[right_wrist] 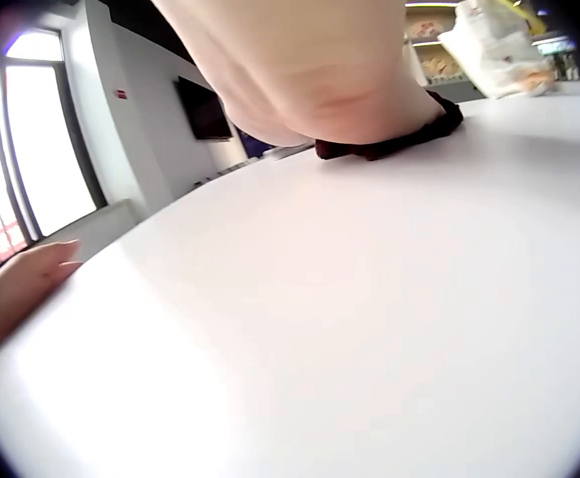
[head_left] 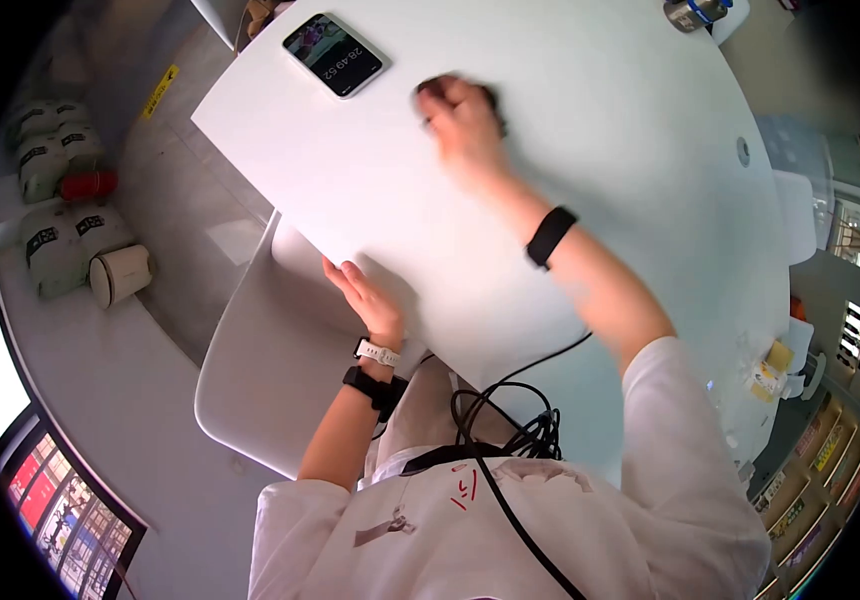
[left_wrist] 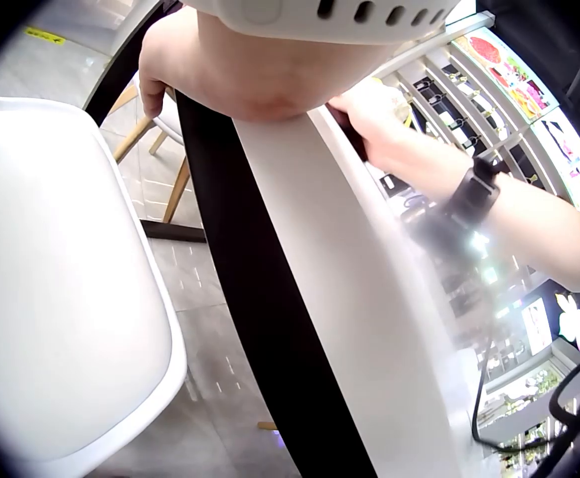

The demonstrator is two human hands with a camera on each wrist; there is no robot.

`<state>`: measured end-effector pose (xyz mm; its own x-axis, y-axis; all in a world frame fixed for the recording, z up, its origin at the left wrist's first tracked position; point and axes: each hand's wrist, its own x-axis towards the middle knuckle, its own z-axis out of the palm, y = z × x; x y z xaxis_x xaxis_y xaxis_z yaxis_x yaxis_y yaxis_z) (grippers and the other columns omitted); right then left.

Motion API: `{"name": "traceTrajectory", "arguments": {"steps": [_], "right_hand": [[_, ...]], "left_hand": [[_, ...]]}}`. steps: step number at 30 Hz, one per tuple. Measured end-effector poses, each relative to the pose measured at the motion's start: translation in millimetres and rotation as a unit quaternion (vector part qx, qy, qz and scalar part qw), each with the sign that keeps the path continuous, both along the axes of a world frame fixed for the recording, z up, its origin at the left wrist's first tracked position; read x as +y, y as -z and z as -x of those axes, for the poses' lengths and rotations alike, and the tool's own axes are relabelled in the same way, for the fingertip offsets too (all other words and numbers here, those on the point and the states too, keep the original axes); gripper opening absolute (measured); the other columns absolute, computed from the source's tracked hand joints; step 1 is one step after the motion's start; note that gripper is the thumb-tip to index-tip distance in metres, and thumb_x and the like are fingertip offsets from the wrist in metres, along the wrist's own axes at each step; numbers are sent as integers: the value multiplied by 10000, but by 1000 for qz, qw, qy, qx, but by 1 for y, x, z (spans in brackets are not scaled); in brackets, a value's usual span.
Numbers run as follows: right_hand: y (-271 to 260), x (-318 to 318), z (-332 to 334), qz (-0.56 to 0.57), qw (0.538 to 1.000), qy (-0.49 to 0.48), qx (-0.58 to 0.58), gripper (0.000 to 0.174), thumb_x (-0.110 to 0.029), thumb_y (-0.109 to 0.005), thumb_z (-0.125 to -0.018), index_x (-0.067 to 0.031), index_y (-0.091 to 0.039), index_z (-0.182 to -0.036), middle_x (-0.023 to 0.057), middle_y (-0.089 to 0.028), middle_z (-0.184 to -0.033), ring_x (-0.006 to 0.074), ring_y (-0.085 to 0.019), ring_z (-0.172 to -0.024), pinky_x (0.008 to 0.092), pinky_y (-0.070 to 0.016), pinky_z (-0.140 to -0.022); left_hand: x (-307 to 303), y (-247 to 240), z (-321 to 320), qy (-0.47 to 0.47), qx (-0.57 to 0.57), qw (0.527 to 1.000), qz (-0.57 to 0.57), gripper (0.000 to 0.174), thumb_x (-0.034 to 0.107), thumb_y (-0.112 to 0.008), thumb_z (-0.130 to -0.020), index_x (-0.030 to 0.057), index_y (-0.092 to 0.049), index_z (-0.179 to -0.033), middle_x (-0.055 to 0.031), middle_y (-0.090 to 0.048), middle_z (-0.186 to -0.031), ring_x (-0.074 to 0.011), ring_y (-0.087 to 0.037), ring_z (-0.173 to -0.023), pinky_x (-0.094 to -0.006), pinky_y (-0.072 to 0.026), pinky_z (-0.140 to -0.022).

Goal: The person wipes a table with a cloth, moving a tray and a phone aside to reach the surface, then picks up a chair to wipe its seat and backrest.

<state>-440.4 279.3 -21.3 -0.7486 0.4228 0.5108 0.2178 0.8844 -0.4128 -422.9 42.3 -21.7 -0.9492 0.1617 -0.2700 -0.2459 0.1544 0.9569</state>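
Note:
My right hand is on the white table, gripping a bunched dark cloth against its top. Motion blur softens this hand in the head view, and the palm hides most of the cloth. A black band circles the right wrist. At the near left edge of the table rests my left hand, fingers extended and holding nothing. In the left wrist view the left hand lies over the table's edge. A phone showing a timer lies on the table, left of the cloth.
A white chair stands under the left arm. Black cable loops near my lap and reaches the table's near side. Toward the far right edge are a metal bottle and a round table fitting. A white bag stands beyond the cloth.

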Motion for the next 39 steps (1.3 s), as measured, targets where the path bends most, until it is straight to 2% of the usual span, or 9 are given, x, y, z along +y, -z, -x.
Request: {"name": "traceTrajectory", "arguments": {"steps": [4,6,10,12,14,17,28,31,39], "right_hand": [[-20,-129,2,63,978,-180,-90,342,-162,-536,-803,-96,-624,-1127,139,-471,-1316,322,-372,-1269,523,-273,-1052],[-21,-147,-5,132,953,-257,-93,338,-159,-552,-803,-111,-638,-1127,114,-465,-1336,302,-348,-1301,515,-246,-1076],[-12,-130,17,92,937,-318,-108,296,-216,-596,-808,-166,-657,-1093,85,-463,-1347,302,-344,-1311,552,-266,-1056],[-13,-137,47,72,950,-285,-110,297,-221,-603,-830,-193,-640,-1123,97,-390,-1405,336,-274,-1346,602,-236,-1053],[-16,-148,73,71,967,-220,-108,282,-179,-590,-826,-180,-655,-1101,131,-361,-1419,360,-229,-1362,621,-215,-1053],[-6,-167,75,61,980,-152,-117,184,-173,-571,-813,-154,-698,-946,168,-358,-1407,398,-242,-1347,657,-205,-1035],[-36,-219,-195,92,970,-125,-185,132,-169,-613,-796,-53,-674,-816,175,-314,-1424,387,-272,-1331,643,-327,-975],[-43,-234,-253,79,966,-110,-220,181,-108,-602,-782,-88,-692,-938,142,-343,-1418,366,-301,-1324,598,-352,-987],[-41,-275,-443,87,977,-17,-196,96,-187,-669,-765,-144,-684,-849,101,-442,-1359,309,-405,-1266,506,-395,-995]], "left_hand": [[0,7,2,0,-16,996,-88,607,433,-274,-994,19,-160,-1424,-174,-320,-1397,-264,-353,-1264,-359,-294,-1043],[-1,16,3,-23,-46,981,-189,618,446,-274,-991,14,-176,-1422,-172,-318,-1402,-261,-359,-1266,-360,-309,-1039],[-4,34,3,-44,29,988,-145,655,479,-279,-982,5,-180,-1423,-163,-277,-1440,-252,-272,-1332,-360,-226,-1087],[-3,23,4,-44,31,990,-133,592,457,-292,-982,94,-174,-1434,-150,-267,-1438,-258,-335,-1291,-391,-308,-1040],[-2,8,1,-72,-15,992,-102,708,538,-325,-948,56,-142,-1433,-162,-237,-1474,-290,-244,-1349,-411,-172,-1093],[-12,10,5,-135,-27,968,-208,698,544,-342,-937,64,-179,-1417,-139,-292,-1434,-302,-315,-1304,-431,-236,-1076],[-53,-19,2,-90,2,991,-99,594,445,-246,-980,3,-274,-1375,-134,-285,-1438,-266,-321,-1316,-406,-296,-1080],[-50,-23,-21,-53,19,996,-72,560,418,-264,-979,8,-297,-1360,-123,-309,-1420,-270,-342,-1303,-407,-310,-1070],[-53,-2,-135,59,-15,997,-41,582,430,-322,-967,45,-216,-1390,-137,-260,-1439,-285,-311,-1301,-404,-321,-1063]]}}
